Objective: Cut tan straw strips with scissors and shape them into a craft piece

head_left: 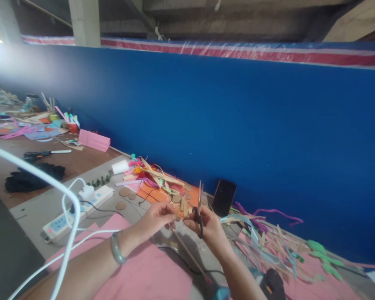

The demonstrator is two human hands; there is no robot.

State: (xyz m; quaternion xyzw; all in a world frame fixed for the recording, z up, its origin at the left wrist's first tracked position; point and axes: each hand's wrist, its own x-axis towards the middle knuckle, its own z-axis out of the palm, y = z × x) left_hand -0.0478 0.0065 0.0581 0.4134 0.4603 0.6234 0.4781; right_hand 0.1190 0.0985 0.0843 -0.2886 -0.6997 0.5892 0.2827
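My left hand (161,217), a jade-coloured bangle (116,249) at its wrist, pinches near the upper end of a thin brown stick (186,248). The stick slants down to the right, with something pink at its lower end. A tiny tan piece shows by the left fingertips, too small to name. Close beside it, my right hand (210,227) has its fingers in the handles of dark-handled scissors (201,196), blades pointing upward. Both hands are over the table's near part, above pink paper (150,273). Wooden discs (121,205) lie beyond the left hand.
A white power strip (96,200) with plug and cables lies left; a white cable (75,208) arches across the foreground. A phone (224,198) leans on the blue partition (253,125). Craft scraps (162,177) are heaped behind the hands, with more strips and a glue-gun-like black tool (273,283) right.
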